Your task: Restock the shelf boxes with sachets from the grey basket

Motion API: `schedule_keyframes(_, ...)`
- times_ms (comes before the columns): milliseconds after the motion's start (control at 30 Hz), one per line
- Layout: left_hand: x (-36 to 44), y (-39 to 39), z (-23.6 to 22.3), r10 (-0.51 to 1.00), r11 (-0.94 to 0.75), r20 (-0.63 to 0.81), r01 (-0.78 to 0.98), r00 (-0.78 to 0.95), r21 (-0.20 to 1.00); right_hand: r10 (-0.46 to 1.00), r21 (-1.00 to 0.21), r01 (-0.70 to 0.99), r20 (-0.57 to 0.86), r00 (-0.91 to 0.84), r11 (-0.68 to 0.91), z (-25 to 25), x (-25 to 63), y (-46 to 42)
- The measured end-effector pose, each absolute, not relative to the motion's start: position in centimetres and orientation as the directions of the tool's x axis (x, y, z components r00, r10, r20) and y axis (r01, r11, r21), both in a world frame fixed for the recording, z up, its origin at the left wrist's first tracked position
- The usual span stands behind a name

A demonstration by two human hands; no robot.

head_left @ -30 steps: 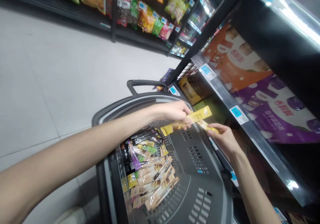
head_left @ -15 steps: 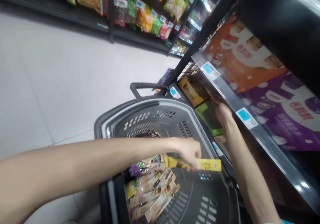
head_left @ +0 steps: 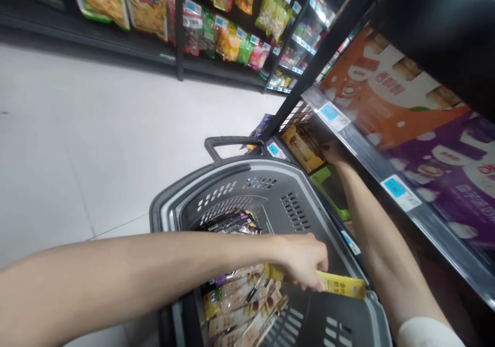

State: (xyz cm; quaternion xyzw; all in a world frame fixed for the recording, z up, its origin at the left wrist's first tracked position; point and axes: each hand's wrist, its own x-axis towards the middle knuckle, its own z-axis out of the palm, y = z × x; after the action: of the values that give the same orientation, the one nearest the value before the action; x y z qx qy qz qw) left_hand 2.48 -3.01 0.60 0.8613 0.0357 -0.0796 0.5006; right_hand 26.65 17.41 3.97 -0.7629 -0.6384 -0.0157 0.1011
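Observation:
My left hand is closed round a long yellow snack packet, holding it low inside the grey shopping basket, just above a heap of several slim packets. My right hand reaches into the lower shelf beside a yellow box. The shelf edge and shadow hide its fingers.
A dark shelf unit on the right carries orange and purple boxes with blue price tags. A green tray sits on the lower shelf. Across the pale floor stands another shelf of snack bags.
My left hand has carried the yellow packet from above the basket down into it. My right hand has left the packet and gone up and into the lower shelf.

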Motion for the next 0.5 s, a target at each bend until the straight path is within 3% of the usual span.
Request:
schedule_keyframes(267, 2.3, -2.4, 0.4, 0.03, -0.523, -0.094, 0.096, 0.995, 0.847, 0.981, 0.031, 0.989, 0.128, 0.143, -0.148, 4.4, 27.0, 18.3)
schedule_keyframes(500, 2.0, -2.1, 0.9, 0.03, -0.58, -0.081, 0.084, 0.996, 0.811, 0.988, 0.041, 0.998, 0.143, 0.051, -0.057, 3.8, 27.2, 18.9)
